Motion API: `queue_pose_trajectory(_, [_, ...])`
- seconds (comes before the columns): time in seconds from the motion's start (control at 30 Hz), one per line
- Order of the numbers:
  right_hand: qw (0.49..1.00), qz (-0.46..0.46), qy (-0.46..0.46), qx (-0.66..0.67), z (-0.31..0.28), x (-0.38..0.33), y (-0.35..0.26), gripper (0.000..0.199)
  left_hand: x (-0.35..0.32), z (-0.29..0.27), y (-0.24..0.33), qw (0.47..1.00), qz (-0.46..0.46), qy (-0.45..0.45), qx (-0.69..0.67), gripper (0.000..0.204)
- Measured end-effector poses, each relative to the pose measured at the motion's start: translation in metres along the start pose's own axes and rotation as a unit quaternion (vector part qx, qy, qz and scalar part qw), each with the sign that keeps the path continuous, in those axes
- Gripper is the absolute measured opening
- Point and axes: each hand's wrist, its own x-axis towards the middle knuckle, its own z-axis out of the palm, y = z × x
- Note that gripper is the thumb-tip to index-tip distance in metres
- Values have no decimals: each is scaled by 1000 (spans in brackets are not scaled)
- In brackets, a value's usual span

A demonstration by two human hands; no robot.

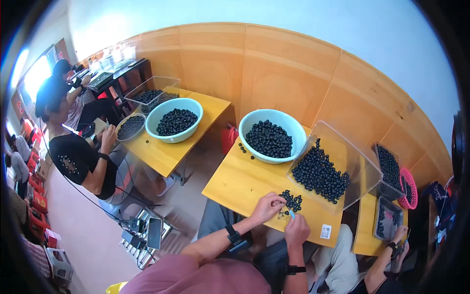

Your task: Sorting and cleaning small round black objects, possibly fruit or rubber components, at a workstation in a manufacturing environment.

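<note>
At the front edge of the yellow table (230, 188), my left hand (268, 207) has its fingertips pinched together; what they hold is too small to name. My right hand (296, 230) is closed around a small blue tool (292, 214), its tip close to my left fingertips. Just beyond both hands lies a small heap of black bead-like balls (292, 200), with pale scraps (283, 212) beside it. Farther back stands a light-blue basin (297, 130) full of the same balls. To its right, a clear plastic bin (360, 169) holds a spread of them.
At the left, a person (78, 157) sits at another yellow table (159, 157) with a blue basin (196, 128). A neighbour's hands (399, 245) work at the right near a grey tray (391, 206) and a pink basket (410, 183). A metal stool (142, 252) carrying devices stands lower left.
</note>
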Motion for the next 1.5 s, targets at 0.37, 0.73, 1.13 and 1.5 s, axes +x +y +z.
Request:
queue_pose_trajectory(0.37, [1000,-9,20,-2,3,-6,6,7,143,-69,63,923,262,133,247,58])
queue_pose_trajectory(0.73, [1000,-16,27,1,1,2,3,7,16,-29,13,986,0,-65,154,20])
queue_pose_trajectory(1.13, [999,0,32,-13,-1,1,2,7,7,-3,6,942,123,-139,280,24])
queue_pose_trajectory(1.5, [999,-6,40,-7,1,0,0,8,0,-5,5,981,8,-97,167,20])
